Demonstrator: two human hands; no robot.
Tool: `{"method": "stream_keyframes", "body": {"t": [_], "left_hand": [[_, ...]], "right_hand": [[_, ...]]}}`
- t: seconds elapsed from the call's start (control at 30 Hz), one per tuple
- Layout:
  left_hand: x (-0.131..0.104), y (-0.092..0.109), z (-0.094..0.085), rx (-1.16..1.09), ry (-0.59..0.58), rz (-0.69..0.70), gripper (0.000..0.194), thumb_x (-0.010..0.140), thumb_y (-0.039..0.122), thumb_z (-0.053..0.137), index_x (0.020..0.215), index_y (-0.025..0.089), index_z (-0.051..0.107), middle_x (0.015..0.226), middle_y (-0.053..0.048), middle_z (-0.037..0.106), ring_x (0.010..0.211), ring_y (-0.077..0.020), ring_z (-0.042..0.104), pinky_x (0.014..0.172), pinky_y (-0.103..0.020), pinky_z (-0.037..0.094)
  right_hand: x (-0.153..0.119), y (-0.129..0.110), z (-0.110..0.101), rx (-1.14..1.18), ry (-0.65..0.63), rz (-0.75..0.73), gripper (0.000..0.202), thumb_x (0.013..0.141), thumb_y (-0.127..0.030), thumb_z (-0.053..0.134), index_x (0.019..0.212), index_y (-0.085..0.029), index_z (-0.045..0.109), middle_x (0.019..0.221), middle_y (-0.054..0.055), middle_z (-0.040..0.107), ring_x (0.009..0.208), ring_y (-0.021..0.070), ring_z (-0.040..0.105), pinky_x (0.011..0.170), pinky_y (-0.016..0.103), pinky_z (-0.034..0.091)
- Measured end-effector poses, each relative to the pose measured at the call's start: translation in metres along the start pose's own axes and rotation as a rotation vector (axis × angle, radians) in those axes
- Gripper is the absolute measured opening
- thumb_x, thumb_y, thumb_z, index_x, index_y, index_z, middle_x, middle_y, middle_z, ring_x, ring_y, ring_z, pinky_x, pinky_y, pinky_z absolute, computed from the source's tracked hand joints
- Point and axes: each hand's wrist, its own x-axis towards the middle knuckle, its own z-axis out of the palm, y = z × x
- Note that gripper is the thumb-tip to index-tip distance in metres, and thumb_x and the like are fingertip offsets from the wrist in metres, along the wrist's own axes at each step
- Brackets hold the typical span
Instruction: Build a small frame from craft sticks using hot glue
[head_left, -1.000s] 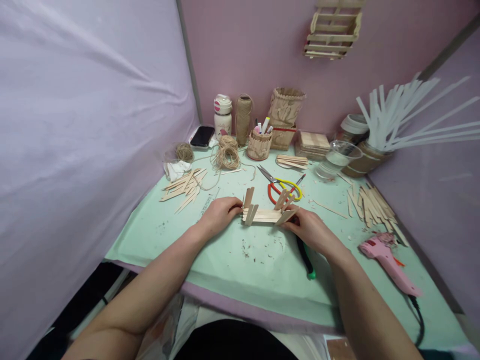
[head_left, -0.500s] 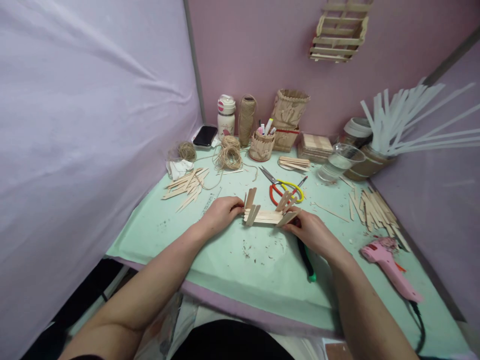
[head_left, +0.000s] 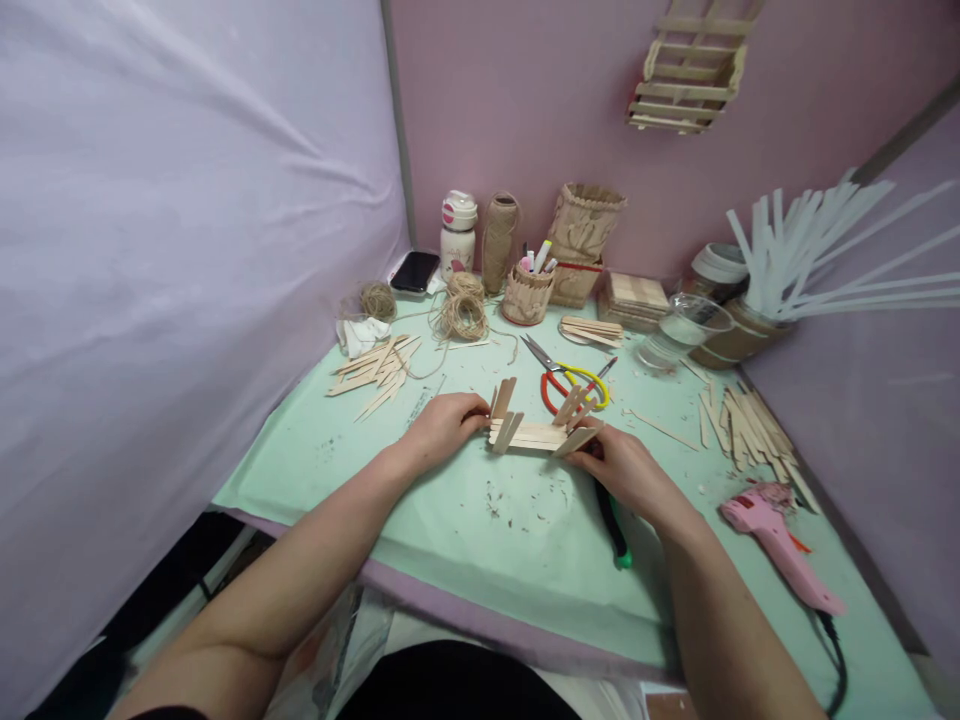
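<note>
A small popsicle-stick frame [head_left: 529,436] lies at the middle of the table, with flat sticks as its base and slanted sticks rising at both ends. My left hand [head_left: 450,428] holds its left end, fingers closed at the edge. At the other end, my right hand [head_left: 619,458] pinches the frame near the slanted sticks; some fingertips are hidden behind them. Beneath the right hand, a tool's black and green handle [head_left: 613,525] pokes out, its other end covered. Just behind the frame are scissors [head_left: 562,375] with red and yellow handles.
A pink glue gun [head_left: 784,550] lies at the right, below loose sticks [head_left: 750,430]. More sticks [head_left: 379,370] are scattered left. Twine [head_left: 461,312], a bottle [head_left: 458,240], a pen holder [head_left: 527,297] and a plastic cup [head_left: 679,335] line the back. Wood crumbs lie in front.
The camera view has shifted slightly, so the background sits a little lower and further right. Both hands keep their hold on the frame, which looks unchanged.
</note>
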Motion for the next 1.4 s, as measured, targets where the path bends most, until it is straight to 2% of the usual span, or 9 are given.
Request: {"method": "stream_keyframes", "body": {"t": [0.57,0.8,1.17,1.4], "left_hand": [[0.0000,0.0047,-0.0007,-0.055,-0.010,-0.011,0.015,0.089,0.027,0.056,0.083,0.021,0.068,0.085,-0.001,0.072,0.078,-0.0176,0.063,0.070,-0.026,0.043],[0.0014,0.0033,-0.0008,-0.092,-0.031,-0.031,0.012,0.087,0.025,0.057,0.084,0.020,0.068,0.084,0.000,0.071,0.078,-0.0169,0.063,0.071,-0.025,0.042],[0.0010,-0.0027,0.0008,-0.180,0.004,-0.021,0.009,0.084,0.024,0.061,0.083,0.020,0.068,0.081,0.001,0.071,0.077,-0.0153,0.062,0.071,-0.024,0.043],[0.0012,-0.0030,0.0009,-0.199,-0.032,-0.023,0.009,0.082,0.021,0.061,0.086,0.019,0.069,0.085,0.000,0.073,0.081,-0.0165,0.065,0.074,-0.025,0.045]], "right_hand": [[0.0001,0.0008,0.0003,0.011,-0.001,0.010,0.025,0.081,-0.024,0.059,0.105,-0.020,0.063,0.093,0.004,0.073,0.077,0.0197,0.064,0.069,0.029,0.044],[0.0021,0.0053,0.0035,0.006,0.012,0.000,0.025,0.080,-0.023,0.060,0.105,-0.021,0.064,0.088,0.002,0.072,0.074,0.0187,0.064,0.067,0.027,0.044],[0.0002,0.0016,0.0008,0.006,0.009,-0.004,0.023,0.081,-0.023,0.060,0.103,-0.021,0.064,0.088,0.002,0.072,0.074,0.0186,0.064,0.067,0.027,0.043],[0.0006,0.0032,0.0016,0.006,0.026,-0.012,0.019,0.080,-0.023,0.060,0.099,-0.021,0.063,0.085,0.002,0.072,0.072,0.0187,0.063,0.065,0.027,0.043]]}}
